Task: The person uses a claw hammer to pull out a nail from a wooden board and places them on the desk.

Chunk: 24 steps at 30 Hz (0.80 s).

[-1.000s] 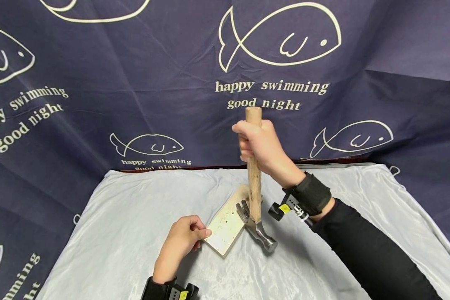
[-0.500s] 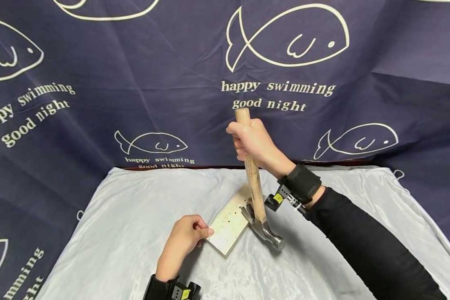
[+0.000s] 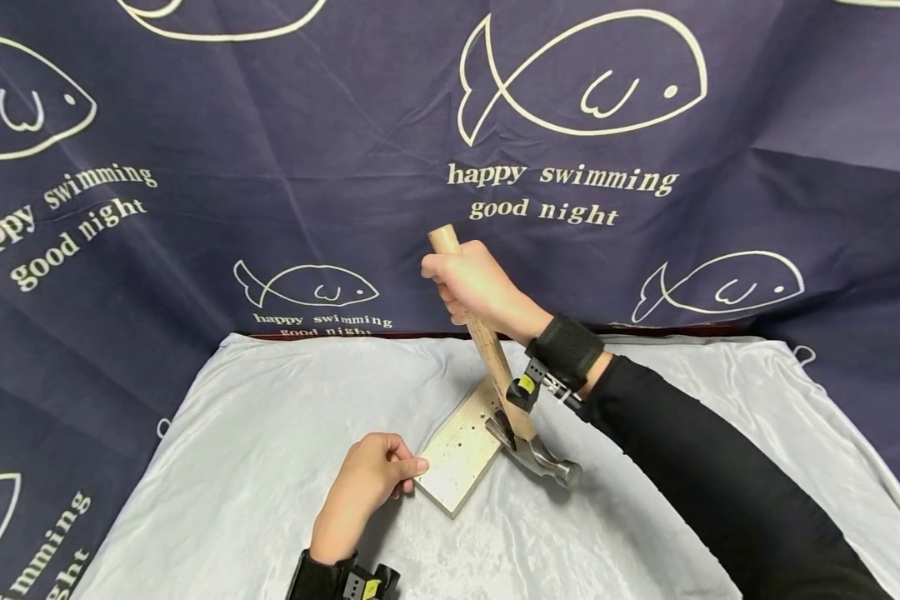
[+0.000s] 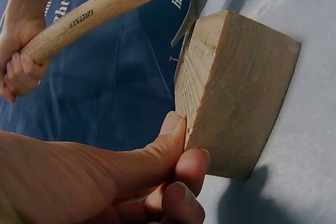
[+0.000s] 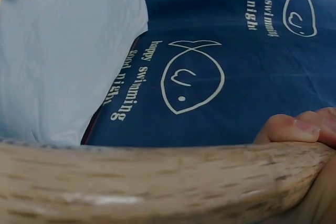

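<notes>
My right hand (image 3: 480,287) grips a claw hammer (image 3: 492,358) near the end of its wooden handle. The handle leans to the left, with the head low over the right edge of a wooden block (image 3: 453,462). In the left wrist view the claw hangs close to a thin nail (image 4: 176,59) that sticks out of the block's top face. Several small holes dot that face. At the block's near left corner, my left hand (image 3: 371,479) pinches the edge, thumb on top and fingers curled against the end. The right wrist view shows the handle (image 5: 157,182) close up and my fingers around it.
A pale, shiny cloth (image 3: 292,400) covers the table under the block. Behind it hangs a dark blue curtain (image 3: 390,167) printed with white fish and words. Both wrists wear black straps with small cameras (image 3: 525,390).
The hammer handle has tipped from upright to leaning left as my right hand moved left. The head has swung a little right and up. My left hand stays at the block's corner.
</notes>
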{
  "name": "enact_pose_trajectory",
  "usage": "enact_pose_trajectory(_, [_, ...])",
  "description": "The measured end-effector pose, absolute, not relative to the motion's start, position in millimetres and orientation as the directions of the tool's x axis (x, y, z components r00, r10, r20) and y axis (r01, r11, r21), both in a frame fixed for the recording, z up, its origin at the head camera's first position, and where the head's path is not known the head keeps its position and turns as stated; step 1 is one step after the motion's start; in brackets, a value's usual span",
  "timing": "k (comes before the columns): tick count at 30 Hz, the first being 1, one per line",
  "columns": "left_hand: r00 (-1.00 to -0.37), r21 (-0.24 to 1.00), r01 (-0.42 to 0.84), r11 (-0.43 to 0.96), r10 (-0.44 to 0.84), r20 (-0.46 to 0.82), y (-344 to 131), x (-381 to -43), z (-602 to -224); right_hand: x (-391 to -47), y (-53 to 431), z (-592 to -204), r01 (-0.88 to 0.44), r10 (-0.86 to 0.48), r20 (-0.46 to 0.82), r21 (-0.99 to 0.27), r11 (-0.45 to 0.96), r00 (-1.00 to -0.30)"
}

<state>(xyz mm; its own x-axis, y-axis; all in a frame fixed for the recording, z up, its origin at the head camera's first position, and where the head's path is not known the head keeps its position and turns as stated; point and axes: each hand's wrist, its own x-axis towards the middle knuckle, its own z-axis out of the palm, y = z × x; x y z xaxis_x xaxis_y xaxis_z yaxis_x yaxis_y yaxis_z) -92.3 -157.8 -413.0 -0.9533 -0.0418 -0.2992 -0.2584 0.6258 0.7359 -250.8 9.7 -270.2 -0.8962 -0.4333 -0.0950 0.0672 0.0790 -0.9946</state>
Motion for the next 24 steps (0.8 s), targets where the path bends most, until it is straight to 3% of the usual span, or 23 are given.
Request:
enact_pose_trajectory(11, [-0.952, 0.793, -0.253, 0.555, 0.004, -0.307, -160, -91, -414, -268, -14, -279, 0.071, -0.493, -0.145, -0.984, 0.166, -0.858])
enact_pose_trajectory(24, [-0.95, 0.791, -0.241, 0.562, 0.031, -0.311, -162, -90, -414, -281, -39, -282, 0.028, -0.522, -0.149, -0.972, 0.232, -0.84])
